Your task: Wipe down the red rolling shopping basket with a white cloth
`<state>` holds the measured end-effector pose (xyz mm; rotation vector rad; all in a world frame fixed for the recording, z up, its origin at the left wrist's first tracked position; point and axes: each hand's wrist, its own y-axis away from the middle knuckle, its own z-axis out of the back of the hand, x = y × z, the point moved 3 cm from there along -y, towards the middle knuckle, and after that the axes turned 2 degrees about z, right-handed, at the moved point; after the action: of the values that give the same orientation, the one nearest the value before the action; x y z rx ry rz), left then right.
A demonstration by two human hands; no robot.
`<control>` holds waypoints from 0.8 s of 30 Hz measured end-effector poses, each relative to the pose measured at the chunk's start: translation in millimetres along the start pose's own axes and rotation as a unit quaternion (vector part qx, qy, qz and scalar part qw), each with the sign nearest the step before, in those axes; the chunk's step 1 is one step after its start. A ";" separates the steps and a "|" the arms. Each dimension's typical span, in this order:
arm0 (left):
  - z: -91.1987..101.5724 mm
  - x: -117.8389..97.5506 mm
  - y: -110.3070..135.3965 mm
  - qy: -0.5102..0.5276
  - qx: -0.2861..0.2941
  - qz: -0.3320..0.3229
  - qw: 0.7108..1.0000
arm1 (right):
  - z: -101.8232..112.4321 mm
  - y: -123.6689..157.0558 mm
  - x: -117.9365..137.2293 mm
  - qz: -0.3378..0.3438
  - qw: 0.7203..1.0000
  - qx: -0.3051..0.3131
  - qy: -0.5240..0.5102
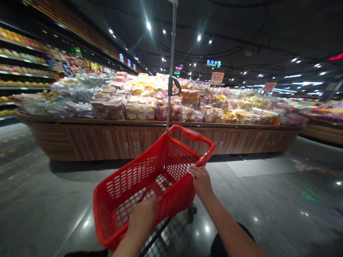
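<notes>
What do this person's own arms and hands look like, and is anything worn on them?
Both forearms are bare, and the left hand and right hand show no gloves, watch or bracelet. Dark fabric, possibly clothing, shows below the right forearm; no sleeve is visible.

Red plastic shopping basket [150, 189] was bright red all over, walls and base in a square-hole lattice pattern. Basket handle [190, 134] had a darker orange-red centre section. Wooden display tabletop [107, 141] was brown with horizontal grain stripes and dark panel seams. Bagged pastries [139, 107] on it showed yellow, tan and clear wrap. Yellow price sign [217, 77] had dark digits. Floor tiles [268, 200] were mottled grey with white light spots. Ceiling [241, 21] was black, dotted white.
</notes>
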<state>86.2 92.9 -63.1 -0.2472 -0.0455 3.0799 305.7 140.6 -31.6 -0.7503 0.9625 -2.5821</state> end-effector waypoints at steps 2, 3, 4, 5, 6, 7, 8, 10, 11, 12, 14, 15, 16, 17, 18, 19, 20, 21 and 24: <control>2.2 -0.4 1.8 -0.004 0.001 0.004 1.000 | -2.4 5.7 7.7 0.018 1.000 0.017 0.001; 3.2 -0.4 2.5 -0.006 0.002 0.006 1.000 | -4.8 10.1 13.4 0.034 0.999 0.034 0.001; 3.9 -0.1 3.0 -0.009 0.004 0.008 1.000 | -6.8 14.2 18.3 0.049 0.997 0.052 0.001; 4.4 0.8 3.4 -0.011 0.006 0.009 1.000 | -7.6 16.9 21.4 0.061 0.996 0.067 0.002; 4.7 2.1 3.7 -0.013 0.007 0.010 1.000 | -6.5 17.4 21.6 0.067 0.995 0.073 0.003; 4.8 3.9 3.9 -0.015 0.008 0.011 1.000 | -3.3 15.6 18.9 0.065 0.996 0.068 0.006; 4.7 6.1 4.0 -0.017 0.009 0.011 1.000 | 1.6 11.6 13.6 0.056 0.997 0.055 0.011; 4.0 10.7 3.8 -0.021 0.010 0.010 1.000 | 13.1 0.9 0.0 0.028 0.999 0.019 0.028; 3.4 13.0 3.6 -0.023 0.011 0.010 1.000 | 17.8 -3.8 -5.8 0.013 0.999 0.004 0.038; 2.8 15.1 3.4 -0.024 0.011 0.009 1.000 | 20.8 -6.9 -9.3 0.003 0.999 -0.006 0.047; 1.9 18.7 2.9 -0.027 0.010 0.009 1.000 | 20.5 -6.8 -7.7 0.007 0.999 -0.005 0.054; 1.6 20.2 2.8 -0.027 0.009 0.009 1.000 | 17.6 -3.9 -3.3 0.017 0.998 0.003 0.052; 1.4 21.6 2.8 -0.028 0.008 0.008 1.000 | 13.8 0.1 2.3 0.031 0.998 0.016 0.049; 1.4 22.9 2.9 -0.028 0.008 0.007 1.000 | 10.0 4.3 7.9 0.045 0.998 0.031 0.044; 1.5 24.2 3.1 -0.028 0.008 0.005 1.000 | 7.1 7.9 12.2 0.054 0.997 0.044 0.039; 1.6 25.7 3.4 -0.027 0.008 0.003 1.000 | 6.1 9.9 14.3 0.059 0.996 0.053 0.036; 1.8 27.3 3.6 -0.026 0.008 0.001 1.000 | 7.2 10.0 13.9 0.059 0.996 0.057 0.038; 2.0 29.0 3.9 -0.023 0.008 -0.002 1.000 | 10.8 8.0 10.8 0.055 0.996 0.056 0.043; 2.5 34.2 5.0 -0.007 0.005 -0.014 1.000 | 32.0 -6.6 -9.3 0.017 0.996 0.028 0.080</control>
<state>51.9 89.7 -66.2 -0.2239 -0.0327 3.0533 330.7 132.7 -10.1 -0.5149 0.9357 -2.6590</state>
